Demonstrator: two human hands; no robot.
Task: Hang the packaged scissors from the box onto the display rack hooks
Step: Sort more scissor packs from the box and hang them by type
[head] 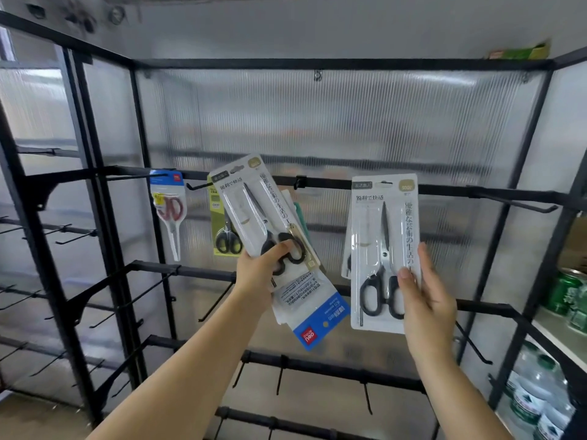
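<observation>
My left hand grips a fanned bundle of scissor packs; the front one is white with black-handled scissors, and a blue-edged pack hangs upside down below it. My right hand holds one white pack of black-handled scissors upright against the rail, with its top at rail height. A red-handled scissors pack hangs on a hook at the left. A yellow-green pack hangs beside it, partly behind my bundle. The box is out of view.
The black display rack has several rails with bare hooks sticking toward me, over a ribbed translucent back panel. On the right, a side shelf carries green cans and bottled water. More hooks line the left bay.
</observation>
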